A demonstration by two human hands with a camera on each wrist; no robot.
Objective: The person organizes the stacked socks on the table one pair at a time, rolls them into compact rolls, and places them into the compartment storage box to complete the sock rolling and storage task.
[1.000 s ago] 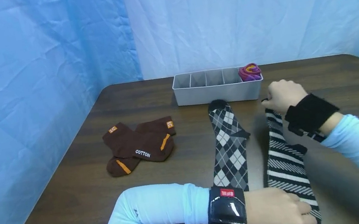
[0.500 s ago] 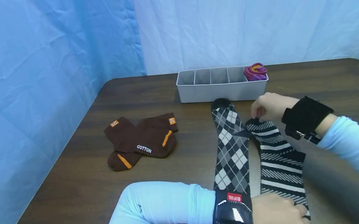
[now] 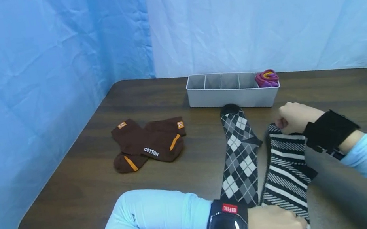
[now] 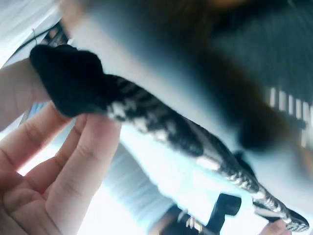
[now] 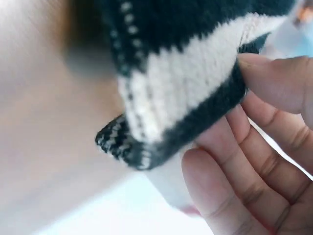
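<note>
A black-and-white striped sock (image 3: 286, 170) lies stretched on the dark table (image 3: 84, 194), held at both ends. My right hand (image 3: 290, 118) pinches its far end; the right wrist view shows that end (image 5: 171, 93) between my fingers (image 5: 244, 176). My left hand (image 3: 277, 227) grips its near end at the table's front edge, seen close up as the black tip (image 4: 73, 81) in the left wrist view. A grey argyle sock (image 3: 240, 153) lies just to the left of it, its black toe by the organizer.
A grey divided organizer (image 3: 231, 90) stands at the back, with a rolled purple and orange sock (image 3: 266, 78) in its right-most compartment. A pair of brown socks (image 3: 150, 143) marked COTTON lies at the left. Blue sheeting walls surround the table.
My right hand swung the striped sock's far end left toward the argyle sock, then back a little right and nearer. My left hand kept hold of the near end.
</note>
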